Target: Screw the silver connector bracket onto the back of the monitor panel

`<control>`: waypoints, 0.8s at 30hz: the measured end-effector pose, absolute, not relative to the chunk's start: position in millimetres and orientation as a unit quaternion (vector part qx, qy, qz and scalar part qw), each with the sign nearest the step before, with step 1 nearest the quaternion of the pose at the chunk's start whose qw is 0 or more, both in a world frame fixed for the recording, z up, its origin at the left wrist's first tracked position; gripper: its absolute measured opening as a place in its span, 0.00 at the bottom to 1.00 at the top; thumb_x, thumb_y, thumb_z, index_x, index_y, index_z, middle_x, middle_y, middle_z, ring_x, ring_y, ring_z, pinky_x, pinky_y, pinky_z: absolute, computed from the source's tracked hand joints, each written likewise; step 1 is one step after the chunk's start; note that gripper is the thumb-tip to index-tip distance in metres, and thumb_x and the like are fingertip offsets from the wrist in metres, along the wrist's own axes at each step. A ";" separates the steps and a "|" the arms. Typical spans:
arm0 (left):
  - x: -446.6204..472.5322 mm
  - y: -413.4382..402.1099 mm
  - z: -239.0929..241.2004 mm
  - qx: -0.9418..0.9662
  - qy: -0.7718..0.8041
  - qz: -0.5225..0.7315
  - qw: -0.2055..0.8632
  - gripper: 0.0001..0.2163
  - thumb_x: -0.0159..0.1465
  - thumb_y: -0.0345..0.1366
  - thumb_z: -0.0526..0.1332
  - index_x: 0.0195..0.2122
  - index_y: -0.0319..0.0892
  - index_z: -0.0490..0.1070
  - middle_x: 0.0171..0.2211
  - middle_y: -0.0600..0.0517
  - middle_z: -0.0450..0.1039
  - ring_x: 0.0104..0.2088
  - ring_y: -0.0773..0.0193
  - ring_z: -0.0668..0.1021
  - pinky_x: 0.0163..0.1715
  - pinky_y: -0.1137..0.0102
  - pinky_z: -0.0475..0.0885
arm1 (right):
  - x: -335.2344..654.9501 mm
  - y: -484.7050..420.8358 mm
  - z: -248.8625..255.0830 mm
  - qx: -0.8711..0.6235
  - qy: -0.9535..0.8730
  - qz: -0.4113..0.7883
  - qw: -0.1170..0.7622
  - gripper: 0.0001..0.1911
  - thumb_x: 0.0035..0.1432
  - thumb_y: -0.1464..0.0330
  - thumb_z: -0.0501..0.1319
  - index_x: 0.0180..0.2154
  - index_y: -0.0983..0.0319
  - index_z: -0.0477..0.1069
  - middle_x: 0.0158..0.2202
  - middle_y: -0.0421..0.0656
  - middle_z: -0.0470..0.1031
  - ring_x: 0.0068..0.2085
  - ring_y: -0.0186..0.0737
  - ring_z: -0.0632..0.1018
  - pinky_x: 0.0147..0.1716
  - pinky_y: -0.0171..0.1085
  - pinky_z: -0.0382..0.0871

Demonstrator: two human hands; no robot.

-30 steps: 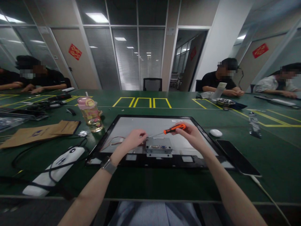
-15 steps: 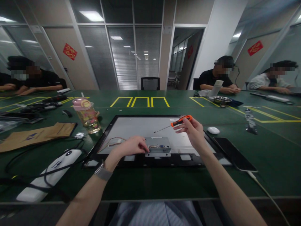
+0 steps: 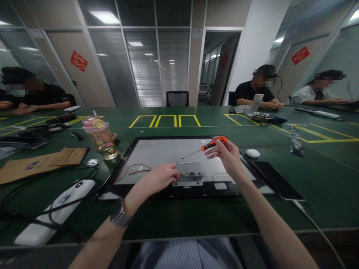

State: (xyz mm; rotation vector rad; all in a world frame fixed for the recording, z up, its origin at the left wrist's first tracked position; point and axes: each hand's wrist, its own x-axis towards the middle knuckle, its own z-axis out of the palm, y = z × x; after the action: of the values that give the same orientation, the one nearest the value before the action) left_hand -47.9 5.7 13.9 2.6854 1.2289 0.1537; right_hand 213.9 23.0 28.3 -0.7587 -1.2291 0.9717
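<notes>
A flat display panel [image 3: 165, 147] with a black frame lies back side up on the green table. On its near part sits a grey metal box [image 3: 193, 169] with connector ports along the side facing me. My right hand [image 3: 226, 157] is closed around the orange and black handle of a screwdriver [image 3: 207, 145]; its shaft points left and down, the tip above the panel. My left hand [image 3: 162, 175] is at the left end of the metal box, fingers curled and pinched together. Whatever lies between those fingertips is hidden. Thin wires [image 3: 134, 168] run across the panel behind that hand.
To the left are a pink-lidded cup [image 3: 99, 138], a brown paper bag [image 3: 42, 162] and a white power bank-like device [image 3: 56, 213] with black cables. At right lie a phone [image 3: 277, 181] and a small white case [image 3: 252, 153]. Other people sit across the table.
My left hand has turned and shifted slightly, its fingers now covering the box's left ports. The screwdriver stays in my right hand, nearly still. The whole view has shifted a little.
</notes>
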 end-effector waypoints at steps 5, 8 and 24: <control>-49.5 9.1 14.1 0.901 0.402 0.085 0.141 0.09 0.66 0.28 0.56 0.39 0.43 0.77 0.39 0.51 0.75 0.40 0.63 0.77 0.42 0.71 0.69 | 213.4 22.3 27.4 -0.330 -0.542 0.428 0.643 0.16 0.58 0.55 0.65 0.37 0.61 0.70 0.28 0.43 0.81 0.26 0.41 0.83 0.24 0.38 0.80; -48.6 8.2 11.9 0.907 0.385 0.096 0.141 0.10 0.65 0.27 0.56 0.39 0.43 0.77 0.38 0.51 0.76 0.39 0.63 0.77 0.42 0.71 0.69 | 212.9 22.1 27.6 -0.335 -0.543 0.424 0.642 0.16 0.59 0.55 0.65 0.37 0.62 0.70 0.29 0.44 0.82 0.26 0.41 0.83 0.24 0.38 0.80; -43.8 5.8 3.6 0.918 0.370 0.083 0.113 0.11 0.66 0.27 0.56 0.36 0.42 0.79 0.40 0.50 0.70 0.38 0.65 0.75 0.39 0.72 0.69 | 210.7 21.4 31.0 -0.330 -0.530 0.429 0.653 0.17 0.54 0.55 0.68 0.35 0.62 0.71 0.26 0.41 0.80 0.23 0.39 0.82 0.21 0.35 0.79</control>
State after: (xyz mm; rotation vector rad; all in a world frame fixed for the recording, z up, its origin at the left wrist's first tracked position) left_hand -43.8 5.8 3.6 2.6946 1.0851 0.2431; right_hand 210.7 21.4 31.0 -0.7485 -1.2025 0.9726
